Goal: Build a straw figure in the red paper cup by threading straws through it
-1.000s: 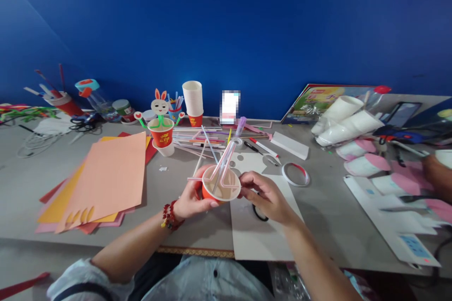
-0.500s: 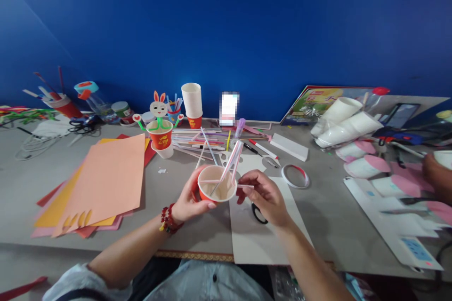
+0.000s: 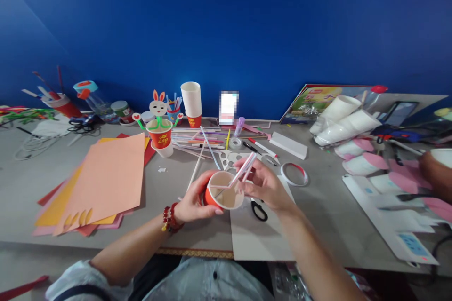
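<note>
My left hand (image 3: 196, 202) is wrapped round a red paper cup (image 3: 213, 200), its white mouth tilted towards me. Bent pink-striped drinking straws (image 3: 243, 169) stand in the cup and lean out to the right, and one length crosses the inside. My right hand (image 3: 264, 183) is at the cup's right rim with its fingers closed about the straws; the exact pinch is partly hidden. Below that hand, black-handled scissors (image 3: 260, 210) lie on a white sheet (image 3: 263, 244).
Coloured paper sheets (image 3: 106, 174) lie to the left. A rabbit-faced cup figure (image 3: 158, 134), a cup stack (image 3: 191, 99) and loose straws (image 3: 197, 138) stand or lie behind. A tape roll (image 3: 294, 174) and a power strip (image 3: 374, 216) are right, near another person's hand (image 3: 436, 174).
The cup has moved slightly right and down in my left hand. My right hand has risen from beside the rim to the upright straws, which now lean further right.
</note>
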`<state>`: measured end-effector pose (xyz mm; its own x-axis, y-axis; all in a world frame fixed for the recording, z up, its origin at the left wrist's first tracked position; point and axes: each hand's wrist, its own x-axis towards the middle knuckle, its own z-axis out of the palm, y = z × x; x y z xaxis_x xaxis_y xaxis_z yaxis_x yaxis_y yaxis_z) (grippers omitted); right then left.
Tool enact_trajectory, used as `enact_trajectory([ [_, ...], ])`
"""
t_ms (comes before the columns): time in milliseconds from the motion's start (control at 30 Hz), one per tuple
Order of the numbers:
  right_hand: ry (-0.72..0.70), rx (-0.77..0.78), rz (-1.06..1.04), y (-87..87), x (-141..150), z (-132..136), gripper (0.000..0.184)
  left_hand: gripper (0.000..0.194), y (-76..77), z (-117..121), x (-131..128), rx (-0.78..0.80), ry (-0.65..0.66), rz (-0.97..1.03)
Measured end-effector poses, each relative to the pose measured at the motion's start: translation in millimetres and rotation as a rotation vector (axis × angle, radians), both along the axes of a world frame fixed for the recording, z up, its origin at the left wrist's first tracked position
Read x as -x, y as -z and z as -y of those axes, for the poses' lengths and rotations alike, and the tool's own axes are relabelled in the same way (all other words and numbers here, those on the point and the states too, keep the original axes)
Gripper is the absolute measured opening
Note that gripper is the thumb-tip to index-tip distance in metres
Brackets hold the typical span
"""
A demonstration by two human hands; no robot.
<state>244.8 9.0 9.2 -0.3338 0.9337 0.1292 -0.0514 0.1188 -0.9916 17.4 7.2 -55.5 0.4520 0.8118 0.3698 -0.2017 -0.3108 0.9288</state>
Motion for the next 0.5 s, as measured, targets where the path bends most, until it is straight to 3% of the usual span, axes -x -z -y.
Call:
enact_trajectory([
  [133, -0.112, -0.094, 0.007, -0.2, 3.3, -9.4, 0.024, 0.074, -1.0, 0.8, -0.8, 0.033, 0.049, -0.023],
  [500, -0.09, -0.097, 0.036, 4.2, 9.0, -10.0, 0.022, 0.072, -2.4, 0.4, -1.5, 0.023, 0.063, -0.042],
])
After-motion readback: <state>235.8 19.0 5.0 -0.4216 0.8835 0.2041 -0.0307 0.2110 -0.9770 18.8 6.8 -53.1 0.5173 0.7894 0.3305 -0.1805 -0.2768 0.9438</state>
